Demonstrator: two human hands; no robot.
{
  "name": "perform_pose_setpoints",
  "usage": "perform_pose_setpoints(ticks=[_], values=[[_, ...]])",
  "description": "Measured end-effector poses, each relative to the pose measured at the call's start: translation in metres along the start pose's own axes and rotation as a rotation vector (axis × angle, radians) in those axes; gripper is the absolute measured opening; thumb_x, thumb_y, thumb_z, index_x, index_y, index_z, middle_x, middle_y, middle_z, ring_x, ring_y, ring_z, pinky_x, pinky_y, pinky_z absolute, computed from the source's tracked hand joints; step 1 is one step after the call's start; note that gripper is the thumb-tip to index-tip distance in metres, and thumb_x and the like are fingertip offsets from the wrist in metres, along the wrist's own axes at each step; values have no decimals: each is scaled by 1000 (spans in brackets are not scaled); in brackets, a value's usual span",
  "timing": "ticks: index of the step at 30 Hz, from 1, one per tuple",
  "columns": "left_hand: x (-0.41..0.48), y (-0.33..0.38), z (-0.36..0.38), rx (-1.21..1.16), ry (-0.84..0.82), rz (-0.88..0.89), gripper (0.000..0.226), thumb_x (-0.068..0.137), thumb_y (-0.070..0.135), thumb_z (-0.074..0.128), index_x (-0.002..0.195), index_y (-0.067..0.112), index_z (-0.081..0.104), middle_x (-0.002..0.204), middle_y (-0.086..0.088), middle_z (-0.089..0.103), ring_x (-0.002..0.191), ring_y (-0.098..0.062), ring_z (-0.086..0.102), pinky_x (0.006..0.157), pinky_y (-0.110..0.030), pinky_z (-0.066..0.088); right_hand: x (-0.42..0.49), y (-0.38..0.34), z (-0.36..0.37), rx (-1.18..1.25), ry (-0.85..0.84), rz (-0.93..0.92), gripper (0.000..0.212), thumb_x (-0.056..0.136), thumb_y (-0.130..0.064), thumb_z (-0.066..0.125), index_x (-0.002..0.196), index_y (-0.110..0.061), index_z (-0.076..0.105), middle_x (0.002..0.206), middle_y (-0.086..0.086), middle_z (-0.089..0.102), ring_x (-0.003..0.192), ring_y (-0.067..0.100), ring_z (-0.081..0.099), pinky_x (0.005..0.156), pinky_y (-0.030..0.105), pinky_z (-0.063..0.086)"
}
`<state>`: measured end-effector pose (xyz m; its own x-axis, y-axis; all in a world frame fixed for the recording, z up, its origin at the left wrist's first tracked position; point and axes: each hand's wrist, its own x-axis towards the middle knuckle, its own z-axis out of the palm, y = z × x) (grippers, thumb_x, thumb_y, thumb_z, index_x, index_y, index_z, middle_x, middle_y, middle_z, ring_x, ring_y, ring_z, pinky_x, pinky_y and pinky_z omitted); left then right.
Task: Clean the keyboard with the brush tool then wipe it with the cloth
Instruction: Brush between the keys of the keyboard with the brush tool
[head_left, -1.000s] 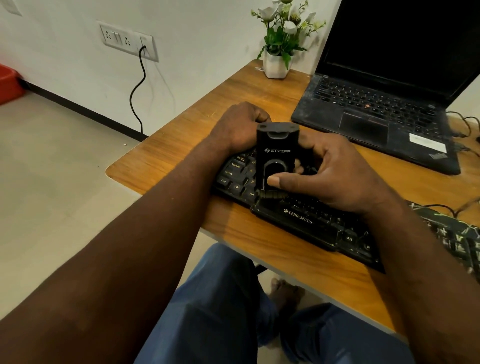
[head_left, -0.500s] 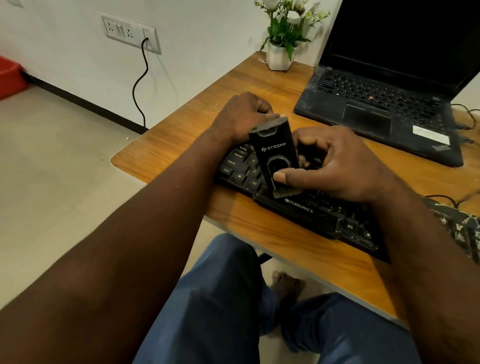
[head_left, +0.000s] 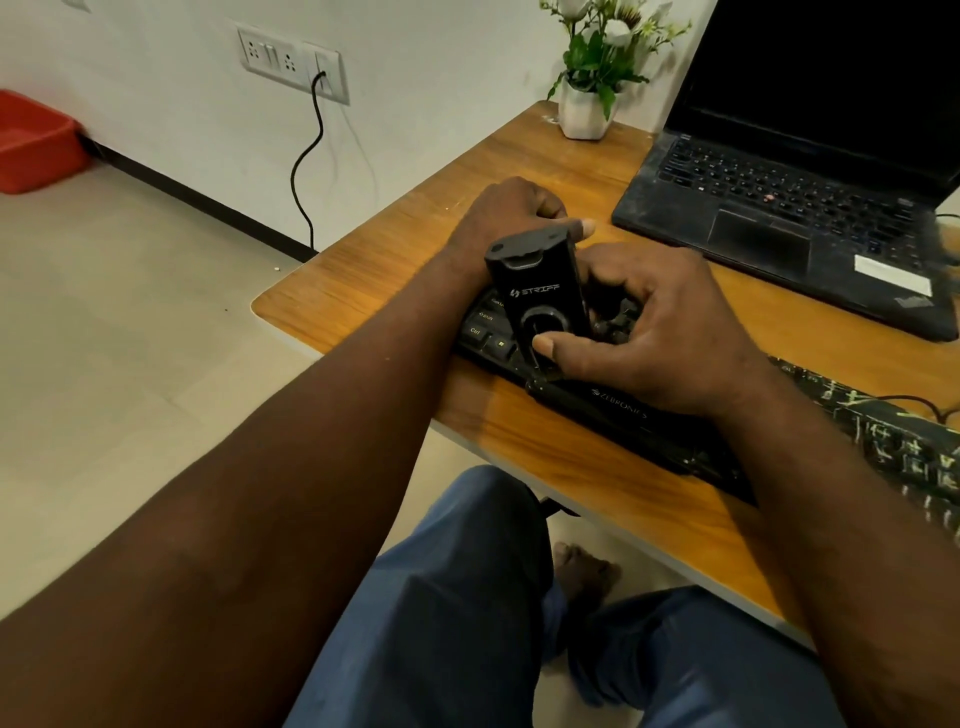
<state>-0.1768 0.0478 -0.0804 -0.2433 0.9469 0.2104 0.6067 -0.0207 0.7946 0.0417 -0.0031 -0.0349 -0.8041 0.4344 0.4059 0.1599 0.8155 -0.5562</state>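
Presently the right hand (head_left: 660, 332) grasps the brush tool (head_left: 535, 299), a boxy black plastic body with rounded corners and white "STRIFF" lettering. The thumb presses into a circular recess on its front face while the fingers curl round the back. The tool stands over the left end of the keyboard (head_left: 618, 405), its top tilted toward eleven o'clock. Its lower end meets the bottom key rows, and the working tip is hidden under the thumb. The keyboard is a long, flat, black plastic slab marked "ZEBRONICS" on its near lip. It lies diagonally along the near edge of the table (head_left: 389, 291), running from ten o'clock to four o'clock. The left hand (head_left: 498, 218) sits at the keyboard's far left corner, knuckles up and fingers curled under. Whether they clasp the keyboard's edge cannot be determined. The table top is smooth, honey-coloured wood grain with a rounded corner. At two o'clock from the hands a dusty black laptop (head_left: 779, 208) stands open, its screen dark. At twelve o'clock stands a small white pot (head_left: 584, 114) of white flowers. At four o'clock lies a second keyboard (head_left: 904, 441) with pale green markings. On the wall at ten o'clock, a socket plate (head_left: 291, 60) carries a black cable (head_left: 306, 171).
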Motion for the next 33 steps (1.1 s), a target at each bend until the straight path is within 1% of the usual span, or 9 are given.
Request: perform_pose_setpoints(ticks=[5, 10, 16, 19, 22, 27, 29, 31, 33], values=[[-2, 6, -3, 2, -1, 21, 51, 84, 51, 76, 56, 14, 54, 56, -1, 48, 52, -14, 42, 53, -27, 29, 1, 0, -2, -18, 32, -18, 27, 82, -43, 77, 102, -26, 69, 92, -9, 70, 79, 10, 66, 65, 23, 51], [-8, 7, -3, -7, 35, 16, 43, 87, 46, 72, 62, 11, 69, 59, -3, 66, 54, -20, 58, 54, -30, 40, 0, -4, 1, 74, -100, 18, 30, 82, -34, 80, 103, -14, 73, 93, 3, 73, 84, 21, 69, 71, 44, 55], [1, 3, -4, 92, 12, 4, 46, 89, 35, 73, 51, 19, 53, 54, 6, 50, 49, -6, 42, 52, -26, 35, 1, 2, -4, 11, 68, 64, 19, 81, -44, 78, 94, -38, 65, 81, -7, 67, 71, 11, 63, 63, 34, 52], [-1, 3, -3, 23, 3, 7, 47, 88, 43, 72, 56, 12, 56, 56, -6, 51, 52, -16, 46, 51, -28, 32, 0, -2, -1, 64, -15, 48, 19, 82, -37, 81, 97, -33, 68, 85, -4, 70, 74, 14, 66, 64, 38, 55], [-3, 6, -2, 3, 8, 10, 52, 87, 47, 71, 69, -1, 67, 69, -21, 66, 57, -22, 53, 54, -32, 37, 1, -5, -1, 133, -91, 53, 26, 83, -33, 82, 104, -21, 73, 94, 2, 73, 82, 24, 71, 69, 46, 57], [1, 2, -4, 26, 4, 11, 39, 85, 34, 73, 56, 14, 57, 57, -3, 49, 52, -12, 41, 54, -29, 31, 1, 1, -3, 54, 17, 57, 19, 82, -42, 78, 96, -37, 67, 83, -1, 71, 73, 16, 67, 64, 41, 53], [-3, 5, -4, 9, -2, 2, 44, 86, 39, 73, 58, 8, 60, 57, -6, 54, 51, -17, 45, 53, -30, 33, 0, 0, -2, 91, -17, 71, 20, 82, -40, 80, 97, -33, 69, 85, -2, 71, 75, 18, 68, 64, 41, 54], [-6, 8, -4, -7, 11, 4, 49, 87, 45, 71, 67, 1, 68, 67, -13, 69, 58, -31, 59, 53, -36, 42, -1, -2, -2, 146, -101, 79, 25, 83, -33, 82, 104, -22, 73, 92, 0, 73, 82, 22, 70, 68, 44, 57], [-6, 9, -4, -6, 19, 8, 49, 87, 48, 70, 68, 2, 69, 69, -13, 71, 59, -28, 61, 53, -38, 44, -1, -2, -3, 141, -125, 77, 29, 84, -32, 82, 108, -18, 74, 95, -1, 74, 85, 21, 71, 71, 43, 58]])
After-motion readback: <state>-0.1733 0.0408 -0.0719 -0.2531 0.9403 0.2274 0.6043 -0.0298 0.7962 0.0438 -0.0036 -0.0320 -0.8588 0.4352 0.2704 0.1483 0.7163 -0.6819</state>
